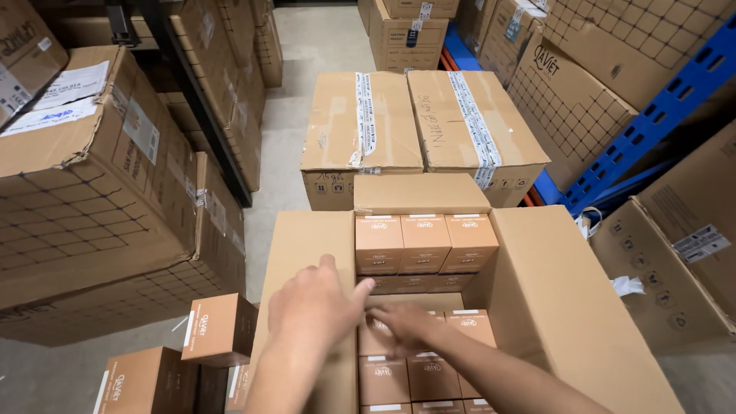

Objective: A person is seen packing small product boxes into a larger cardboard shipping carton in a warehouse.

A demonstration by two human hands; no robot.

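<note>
Presently, findings from the head view, all judged from this one moment:

Left hand (318, 303): hovering over the left flap at lower centre, fingers loosely spread and gripping nothing, fingertips reaching toward the row below.

Right hand (405, 326): lying inside the open carton (552, 307), fingers blurred and bent over a small box (383, 337) in the near row; whether they are closing on it I cannot tell.

Small boxes: standing upright in tight rows within the carton, a far row (425, 241) sitting higher at centre frame, presumably stacked to fill the depth.

Carton flaps: folding outward on all sides, seemingly to leave the top free for reaching in.

Loose small boxes (218, 330): resting on the floor at lower left, just beside the carton, within reach.

Sealed cartons (418, 126): sitting taped shut at upper centre, behind the open one.

Surroundings: stacked cartons (92, 199) standing at the left; blue racking (652, 115) running along the upper right.
</note>
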